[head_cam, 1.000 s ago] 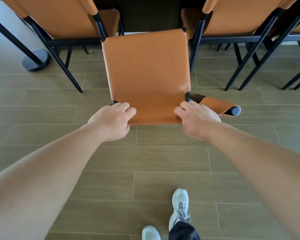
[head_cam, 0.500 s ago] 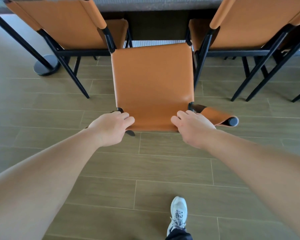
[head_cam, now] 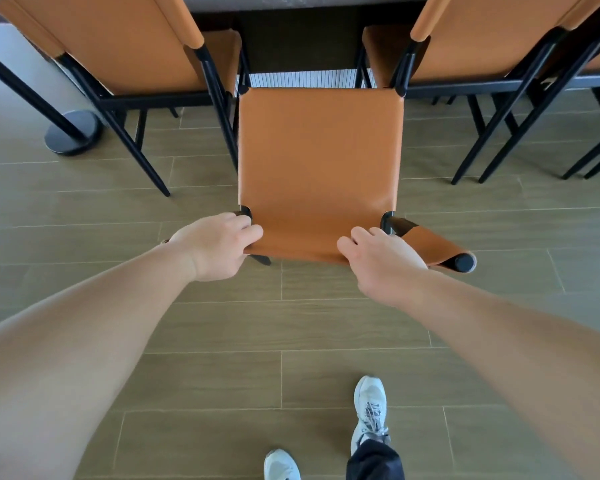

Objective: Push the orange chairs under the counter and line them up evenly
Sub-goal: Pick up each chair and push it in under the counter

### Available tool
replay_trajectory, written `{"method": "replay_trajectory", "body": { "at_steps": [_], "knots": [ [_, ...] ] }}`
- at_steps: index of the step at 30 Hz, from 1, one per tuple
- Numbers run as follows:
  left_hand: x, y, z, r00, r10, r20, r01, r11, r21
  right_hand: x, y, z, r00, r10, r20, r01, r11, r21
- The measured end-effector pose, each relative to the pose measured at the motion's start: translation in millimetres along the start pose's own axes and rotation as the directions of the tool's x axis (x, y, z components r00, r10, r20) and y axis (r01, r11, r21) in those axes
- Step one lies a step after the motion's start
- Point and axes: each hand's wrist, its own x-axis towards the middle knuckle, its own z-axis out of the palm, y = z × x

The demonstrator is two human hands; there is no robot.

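Note:
An orange chair (head_cam: pixel 319 161) with a black frame stands straight in front of me, its backrest facing me. My left hand (head_cam: pixel 219 245) grips the top left corner of the backrest. My right hand (head_cam: pixel 381 261) grips the top edge near the right corner, beside an orange armrest flap (head_cam: pixel 437 249). A second orange chair (head_cam: pixel 125 46) stands to the left and a third orange chair (head_cam: pixel 492 39) to the right, both nearer the grey counter (head_cam: pixel 309 0) along the top edge.
A black round post base (head_cam: pixel 71 131) sits on the wood-look tile floor (head_cam: pixel 222 341) at the left. More black chair legs (head_cam: pixel 596 157) show at the far right. My white sneakers (head_cam: pixel 369 410) are at the bottom.
The middle chair has slid forward between its two neighbours toward the counter. Both hands have kept their hold on the backrest, and I have stepped after it.

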Motion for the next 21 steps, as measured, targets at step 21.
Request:
{"method": "replay_trajectory", "body": {
  "at_steps": [21],
  "knots": [
    [50.2,-27.6,-34.8,0.994,-0.108,-0.033,0.104,0.987,-0.121,51.1,40.1,-24.1,0.999,0.026,-0.043,-0.024,0.999,0.046]
  ]
}}
